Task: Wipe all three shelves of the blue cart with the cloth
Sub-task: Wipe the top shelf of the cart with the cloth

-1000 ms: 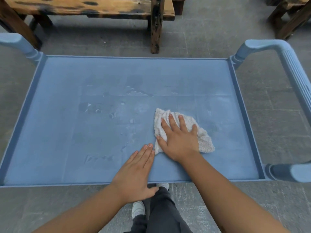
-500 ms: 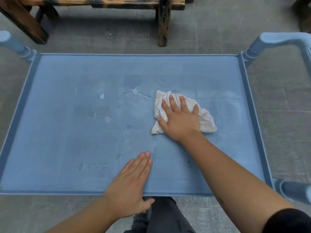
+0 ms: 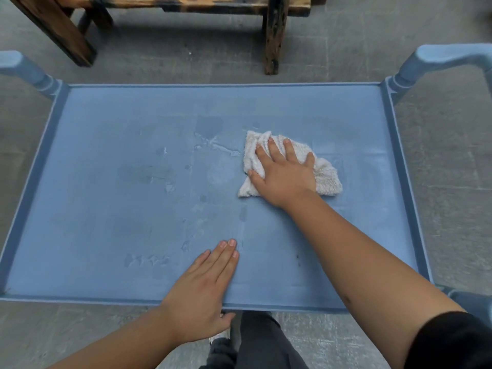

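I look down on the top shelf (image 3: pixel 106 214) of the blue cart, a flat blue tray with a raised rim. A crumpled white cloth (image 3: pixel 326 177) lies right of the shelf's middle. My right hand (image 3: pixel 283 174) presses flat on the cloth with fingers spread. My left hand (image 3: pixel 205 291) rests flat on the shelf's near edge, holding nothing. Wet smears and small droplets (image 3: pixel 213 145) mark the surface left of the cloth. The lower shelves are hidden under the top one.
Blue cart handles rise at the far left corner (image 3: pixel 21 67) and the far right corner (image 3: pixel 439 59). A dark wooden bench (image 3: pixel 274 35) stands on the grey floor just beyond the cart. My legs and a shoe (image 3: pixel 255 342) show below the near edge.
My right hand has pushed the cloth away from me, from near the front edge toward the shelf's middle. My left hand has stayed on the near edge.
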